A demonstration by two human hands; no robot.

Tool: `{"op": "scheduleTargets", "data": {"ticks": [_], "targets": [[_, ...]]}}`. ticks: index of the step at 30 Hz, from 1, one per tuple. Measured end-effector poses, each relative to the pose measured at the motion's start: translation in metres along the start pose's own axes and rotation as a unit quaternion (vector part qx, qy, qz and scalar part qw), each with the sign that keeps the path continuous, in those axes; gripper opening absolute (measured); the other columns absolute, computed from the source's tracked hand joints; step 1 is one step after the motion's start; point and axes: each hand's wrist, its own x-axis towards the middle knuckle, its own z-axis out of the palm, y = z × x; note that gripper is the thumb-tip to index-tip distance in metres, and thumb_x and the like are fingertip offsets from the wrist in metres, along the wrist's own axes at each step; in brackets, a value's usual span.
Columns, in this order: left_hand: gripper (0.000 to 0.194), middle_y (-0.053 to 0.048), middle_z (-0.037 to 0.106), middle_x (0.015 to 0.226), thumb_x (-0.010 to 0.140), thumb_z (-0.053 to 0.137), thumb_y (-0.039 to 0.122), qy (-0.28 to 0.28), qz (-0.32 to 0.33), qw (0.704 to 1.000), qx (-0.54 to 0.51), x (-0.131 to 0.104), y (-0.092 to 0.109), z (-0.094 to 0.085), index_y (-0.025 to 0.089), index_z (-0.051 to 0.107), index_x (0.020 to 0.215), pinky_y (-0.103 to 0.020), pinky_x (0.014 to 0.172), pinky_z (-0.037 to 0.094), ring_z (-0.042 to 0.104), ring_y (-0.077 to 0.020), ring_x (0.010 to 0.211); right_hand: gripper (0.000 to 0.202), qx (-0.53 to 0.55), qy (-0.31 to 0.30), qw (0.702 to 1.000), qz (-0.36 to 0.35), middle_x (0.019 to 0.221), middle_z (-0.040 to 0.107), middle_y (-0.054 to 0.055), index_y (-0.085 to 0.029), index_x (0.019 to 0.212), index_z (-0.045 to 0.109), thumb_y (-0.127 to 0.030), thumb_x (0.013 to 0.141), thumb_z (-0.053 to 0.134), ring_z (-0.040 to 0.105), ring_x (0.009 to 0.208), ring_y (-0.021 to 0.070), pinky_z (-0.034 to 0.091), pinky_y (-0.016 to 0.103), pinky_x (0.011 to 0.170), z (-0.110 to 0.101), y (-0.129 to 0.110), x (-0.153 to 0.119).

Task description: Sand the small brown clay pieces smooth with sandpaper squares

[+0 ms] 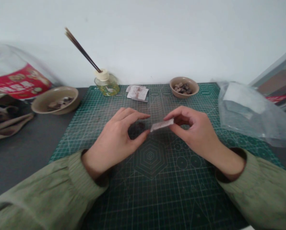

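Note:
A small white, flat packet (162,125) is pinched between the thumb and fingers of my right hand (197,126), held above the green cutting mat. My left hand (117,135) is just left of it, thumb and forefinger apart, with the thumb tip close to the packet's left end. Whether that thumb touches the packet I cannot tell. Farther back on the mat lies a small stack of similar white packets (137,92) with brownish marks. What the packet in my hand contains is not visible.
The cutting mat (150,198) covers the dark table. Behind stand a reed diffuser (107,84) and a bowl (195,89) of brownish pieces. At left are another bowl (43,107), a brown cloth (15,123) and a red-labelled plastic bag (23,81). A clear plastic bag (243,119) lies right.

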Motion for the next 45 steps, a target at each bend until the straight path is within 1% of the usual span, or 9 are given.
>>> {"op": "scheduleTargets", "data": {"ticks": [2, 6, 12, 16, 22, 27, 33, 40, 45], "targets": [[0.037, -0.009, 0.08, 0.127, 0.098, 0.082, 0.035, 0.012, 0.004, 0.998, -0.061, -0.002, 0.006, -0.001, 0.023, 0.076, 0.132, -0.046, 0.108, 0.055, 0.071, -0.0296, 0.121, 0.011, 0.045, -0.019, 0.999, 0.019, 0.098, 0.085, 0.004, -0.019, 0.104, 0.079, -0.018, 0.094, 0.084, 0.081, 0.085, 0.0185, 0.065, 0.031, 0.079, 0.002, -0.002, 0.0], [0.015, -0.004, 0.082, 0.107, 0.099, 0.083, 0.034, 0.041, -0.029, 0.986, -0.158, -0.005, 0.015, 0.001, 0.024, 0.081, 0.11, -0.036, 0.094, 0.058, 0.075, -0.0226, 0.101, 0.023, 0.139, -0.054, 0.986, 0.07, 0.094, 0.084, 0.005, -0.018, 0.105, 0.075, -0.028, 0.091, 0.09, 0.081, 0.079, 0.0191, 0.066, 0.03, 0.071, 0.004, -0.002, 0.0], [0.007, -0.001, 0.083, 0.098, 0.096, 0.082, 0.023, 0.121, -0.048, 0.982, -0.136, -0.007, 0.019, 0.003, 0.024, 0.082, 0.103, -0.034, 0.085, 0.057, 0.076, -0.0198, 0.089, 0.03, 0.236, -0.07, 0.964, 0.099, 0.112, 0.082, 0.008, -0.02, 0.12, 0.073, -0.048, 0.108, 0.069, 0.083, 0.085, 0.0215, 0.066, 0.031, 0.065, 0.002, 0.005, 0.001], [0.011, 0.0, 0.085, 0.102, 0.098, 0.081, 0.021, 0.112, -0.011, 0.983, -0.142, -0.006, 0.022, -0.001, 0.029, 0.085, 0.103, -0.036, 0.088, 0.059, 0.078, -0.0207, 0.094, 0.046, 0.24, -0.13, 0.953, 0.132, 0.095, 0.083, 0.008, -0.017, 0.115, 0.078, -0.061, 0.109, 0.066, 0.081, 0.079, 0.0212, 0.065, 0.031, 0.068, 0.0, 0.002, 0.002], [0.013, -0.003, 0.084, 0.107, 0.098, 0.08, 0.021, 0.104, 0.011, 0.987, -0.118, -0.006, 0.023, -0.001, 0.029, 0.085, 0.107, -0.037, 0.09, 0.06, 0.078, -0.0223, 0.1, 0.031, 0.159, -0.126, 0.972, 0.121, 0.094, 0.085, 0.004, -0.02, 0.11, 0.08, -0.044, 0.094, 0.091, 0.083, 0.082, 0.0211, 0.066, 0.032, 0.076, 0.0, -0.005, 0.001], [0.053, -0.013, 0.074, 0.14, 0.095, 0.071, 0.018, 0.065, -0.003, 0.997, -0.028, -0.002, 0.013, 0.0, 0.021, 0.068, 0.148, -0.05, 0.111, 0.056, 0.069, -0.0321, 0.129, 0.025, 0.081, -0.031, 0.993, 0.079, 0.085, 0.081, 0.003, -0.019, 0.1, 0.08, -0.042, 0.096, 0.087, 0.078, 0.076, 0.0201, 0.063, 0.033, 0.073, -0.001, 0.002, 0.002], [0.022, -0.013, 0.078, 0.119, 0.095, 0.071, 0.028, -0.003, -0.021, 0.998, 0.063, 0.002, -0.005, -0.003, 0.02, 0.081, 0.113, -0.056, 0.107, 0.055, 0.07, -0.0357, 0.116, 0.006, -0.072, 0.037, 0.996, -0.036, 0.099, 0.078, 0.005, -0.02, 0.102, 0.085, -0.021, 0.097, 0.082, 0.073, 0.084, 0.0184, 0.059, 0.032, 0.073, -0.003, 0.007, 0.003], [0.014, -0.005, 0.083, 0.106, 0.098, 0.074, 0.031, 0.004, -0.032, 0.999, -0.021, 0.0, 0.001, -0.001, 0.025, 0.083, 0.108, -0.042, 0.094, 0.057, 0.075, -0.027, 0.099, 0.051, -0.173, -0.074, 0.975, -0.12, 0.114, 0.077, 0.007, -0.02, 0.115, 0.085, 0.009, 0.086, 0.055, 0.073, 0.105, 0.0224, 0.058, 0.039, 0.095, -0.002, 0.009, 0.001], [0.015, -0.002, 0.083, 0.11, 0.098, 0.077, 0.03, -0.024, -0.036, 0.996, -0.08, -0.003, 0.005, 0.003, 0.027, 0.083, 0.112, -0.037, 0.092, 0.058, 0.076, -0.0233, 0.101, 0.032, -0.168, -0.097, 0.974, -0.115, 0.116, 0.077, 0.01, -0.014, 0.121, 0.081, -0.005, 0.096, 0.063, 0.072, 0.11, 0.026, 0.056, 0.042, 0.101, -0.002, 0.006, 0.0]]}}
